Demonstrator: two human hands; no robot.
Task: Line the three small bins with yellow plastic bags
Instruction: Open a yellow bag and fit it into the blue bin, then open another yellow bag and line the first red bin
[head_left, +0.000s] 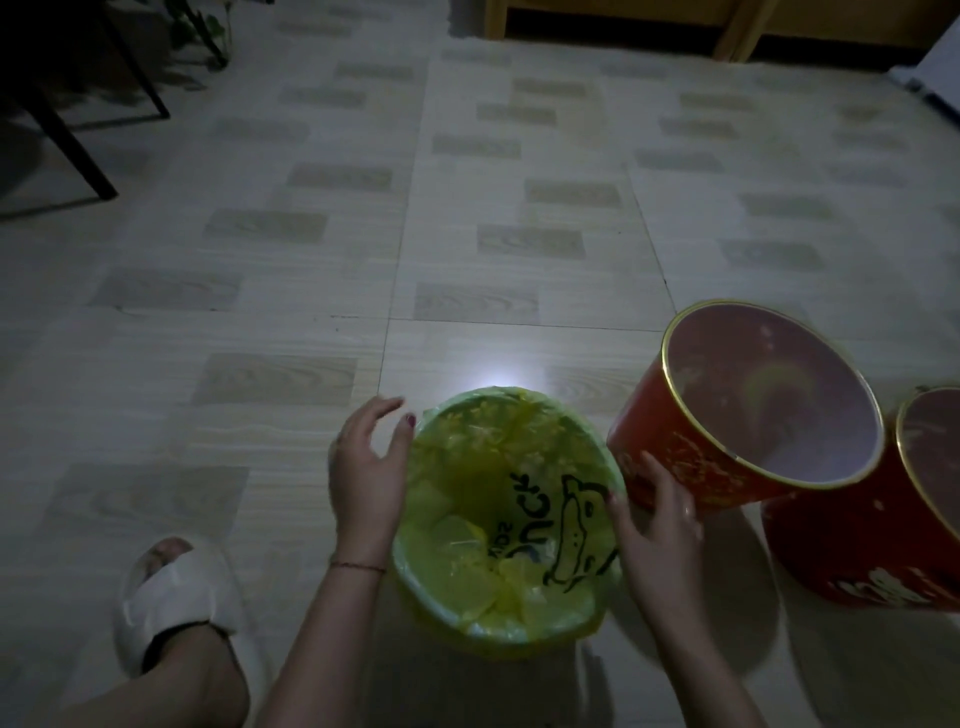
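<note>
A small bin (506, 631) stands on the floor in front of me, lined with a yellow plastic bag (467, 499) that folds over its rim and bears a black cartoon print. My left hand (366, 467) sits at the bin's left rim with fingers spread and relaxed, the thumb near the bag's edge. My right hand (657, 512) lies against the bin's right rim, fingers straight. To the right a red bin (675, 457) with a gold rim is tilted towards me and unlined. A second red bin (852, 551) stands behind it, cut off by the frame edge.
The floor is pale tile with wood-grain patches, dimly lit. My foot in a white slipper (176, 597) rests at the lower left. A dark table leg (67, 140) stands far left and wooden furniture (737, 31) runs along the top.
</note>
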